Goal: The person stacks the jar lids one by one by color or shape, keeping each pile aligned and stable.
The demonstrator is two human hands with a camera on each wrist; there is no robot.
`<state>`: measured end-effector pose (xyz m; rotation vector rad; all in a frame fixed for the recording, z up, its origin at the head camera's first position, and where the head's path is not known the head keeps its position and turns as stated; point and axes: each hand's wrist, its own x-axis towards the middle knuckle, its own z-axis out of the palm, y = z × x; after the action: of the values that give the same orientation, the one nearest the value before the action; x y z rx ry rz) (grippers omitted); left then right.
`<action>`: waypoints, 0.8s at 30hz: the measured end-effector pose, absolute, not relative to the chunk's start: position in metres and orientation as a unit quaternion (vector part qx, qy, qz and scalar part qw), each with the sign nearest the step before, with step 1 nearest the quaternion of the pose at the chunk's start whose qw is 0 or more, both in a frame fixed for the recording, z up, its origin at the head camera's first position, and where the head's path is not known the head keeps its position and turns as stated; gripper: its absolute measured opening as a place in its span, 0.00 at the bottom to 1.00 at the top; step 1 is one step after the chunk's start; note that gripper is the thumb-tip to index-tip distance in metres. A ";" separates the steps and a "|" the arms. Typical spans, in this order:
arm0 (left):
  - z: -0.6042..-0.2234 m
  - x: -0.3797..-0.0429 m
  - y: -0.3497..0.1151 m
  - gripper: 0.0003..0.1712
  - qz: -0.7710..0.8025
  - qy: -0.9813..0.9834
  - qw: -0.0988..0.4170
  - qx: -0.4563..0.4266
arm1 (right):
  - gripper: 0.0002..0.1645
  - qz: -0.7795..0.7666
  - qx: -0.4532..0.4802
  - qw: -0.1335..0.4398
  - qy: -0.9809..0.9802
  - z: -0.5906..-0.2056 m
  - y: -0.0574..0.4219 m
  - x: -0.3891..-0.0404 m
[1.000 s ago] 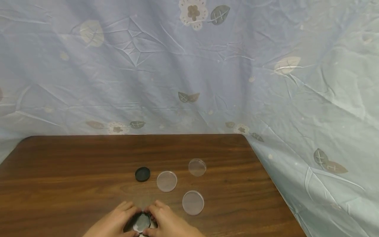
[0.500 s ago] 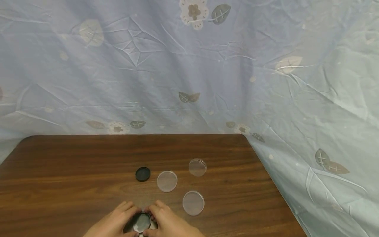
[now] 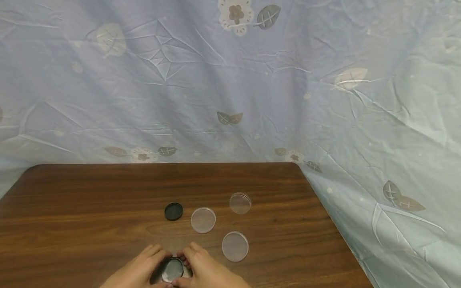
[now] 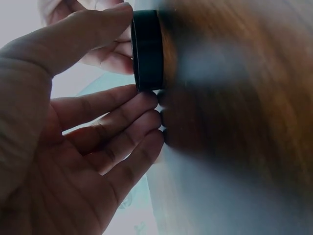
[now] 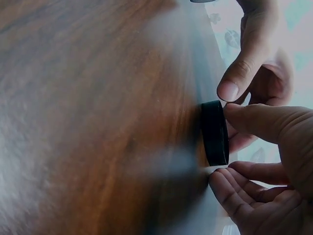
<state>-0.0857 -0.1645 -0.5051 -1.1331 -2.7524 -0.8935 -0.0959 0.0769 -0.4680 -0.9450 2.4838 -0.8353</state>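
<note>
At the table's front, in the head view, a round shallow black dish (image 3: 172, 270) with a greyish, shiny face lies between both hands. My left hand (image 3: 144, 267) holds its left side, thumb at the near rim and fingertips at the far rim. From the right, my right hand (image 3: 201, 268) grips it the same way. The thumb tips meet at the near edge. In the left wrist view the dish (image 4: 148, 51) shows as a black band close to the tabletop, with several fingertips resting on the wood. The right wrist view shows the dish's black side wall (image 5: 214, 133) between thumb and fingers.
Beyond the hands lies a second round black dish (image 3: 173, 211). Three clear round dishes, one in the middle (image 3: 203, 220), one farther back (image 3: 240, 203) and one nearer (image 3: 235, 247), lie to its right. A patterned cloth (image 3: 230, 80) hangs behind the brown wooden table (image 3: 90, 192).
Both thumbs have slid inward along the near rim until their tips meet. The dish and the other things stay where they were.
</note>
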 end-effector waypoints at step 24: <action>-0.477 -0.127 -0.192 0.28 -0.275 -0.922 0.148 -0.230 | 0.32 -0.321 -0.319 0.034 0.891 -0.457 0.080 -0.157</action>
<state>-0.1275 -0.1923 -0.4771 -0.6601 -2.6511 -0.7908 -0.1570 0.0796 -0.4566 -0.9817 2.7403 -0.9878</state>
